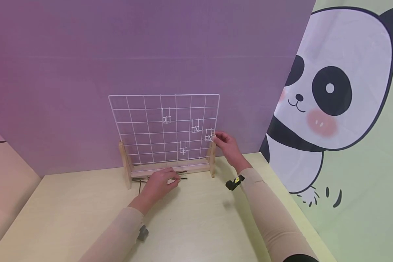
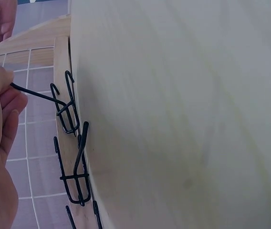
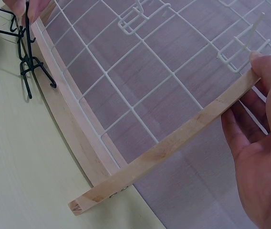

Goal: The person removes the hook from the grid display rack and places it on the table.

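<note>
My left hand pinches the prong of a black wire hook just in front of the rack's wooden base. More black hooks lie along that base below it. A white wire grid stands upright in the wooden frame, with several white wire hooks hanging on it. At the rack's right side, my right hand holds the top of the wooden side post, thumb in front and fingers behind. One white hook hangs close to that thumb.
The rack stands at the back of a pale wooden table, before a purple wall. To the right, a panda picture covers a pale green wall. The table's right edge runs beneath my right forearm.
</note>
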Action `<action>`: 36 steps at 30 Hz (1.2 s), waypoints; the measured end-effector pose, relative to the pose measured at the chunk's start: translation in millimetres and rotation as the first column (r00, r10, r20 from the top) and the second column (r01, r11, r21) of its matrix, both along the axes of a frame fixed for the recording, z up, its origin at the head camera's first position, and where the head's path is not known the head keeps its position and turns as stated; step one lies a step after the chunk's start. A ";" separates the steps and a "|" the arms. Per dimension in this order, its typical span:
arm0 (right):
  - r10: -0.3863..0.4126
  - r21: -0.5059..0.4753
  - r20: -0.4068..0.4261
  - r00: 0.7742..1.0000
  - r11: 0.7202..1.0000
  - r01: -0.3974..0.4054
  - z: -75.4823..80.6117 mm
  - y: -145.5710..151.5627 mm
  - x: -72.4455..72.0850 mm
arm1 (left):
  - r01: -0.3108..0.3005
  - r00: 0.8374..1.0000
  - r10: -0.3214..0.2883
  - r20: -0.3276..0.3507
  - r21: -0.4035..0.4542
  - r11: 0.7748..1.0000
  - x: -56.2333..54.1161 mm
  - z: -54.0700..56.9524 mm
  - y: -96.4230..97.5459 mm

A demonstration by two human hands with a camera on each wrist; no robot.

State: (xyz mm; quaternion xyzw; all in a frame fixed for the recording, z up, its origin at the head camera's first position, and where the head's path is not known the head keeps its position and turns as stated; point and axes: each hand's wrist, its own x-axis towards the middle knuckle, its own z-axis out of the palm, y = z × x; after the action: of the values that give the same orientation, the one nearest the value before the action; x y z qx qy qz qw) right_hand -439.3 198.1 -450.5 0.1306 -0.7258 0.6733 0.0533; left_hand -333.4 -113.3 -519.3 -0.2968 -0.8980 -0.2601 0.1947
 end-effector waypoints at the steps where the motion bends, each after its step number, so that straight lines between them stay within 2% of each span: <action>1: -0.001 -0.003 0.000 1.000 1.000 0.001 0.1 -0.3 -0.1 | -0.003 1.000 0.003 0.015 -0.005 1.000 0.1 -0.1 -0.3; 9: -0.002 -0.001 0.005 1.000 1.000 0.002 0.0 -0.1 -0.3 | -0.015 0.990 0.019 0.143 -0.029 0.999 2.0 1.7 -0.4; 14: 0.006 -0.003 0.012 1.000 1.000 -0.005 0.4 0.5 0.4 | -0.019 0.975 0.021 0.220 -0.013 1.000 4.0 3.9 0.3; 21: 0.003 -0.007 0.011 1.000 1.000 -0.003 1.1 0.0 0.1 | -0.025 0.952 0.021 0.306 0.007 1.000 2.7 1.4 -1.4; 27: -0.008 0.023 0.021 1.000 1.000 0.008 0.8 1.2 1.0 | -0.009 0.940 0.007 0.342 0.005 1.000 3.0 -1.4 -3.2; 31: -0.010 0.015 0.024 1.000 1.000 0.010 0.0 1.0 0.3 | 0.016 0.940 -0.015 0.342 -0.001 1.000 3.8 -1.9 -4.3; 36: -0.008 0.001 0.020 1.000 1.000 0.008 -1.3 0.6 -1.8 | 0.029 0.941 -0.014 0.338 -0.040 0.999 2.6 -3.6 -4.5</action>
State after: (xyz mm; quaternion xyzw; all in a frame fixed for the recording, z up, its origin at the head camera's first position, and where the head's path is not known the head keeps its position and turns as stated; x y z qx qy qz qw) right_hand -441.1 198.7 -451.9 0.1210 -0.7271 0.6740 0.0486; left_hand -330.9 -117.8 -522.9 -0.2617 -0.9203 -0.2894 0.0282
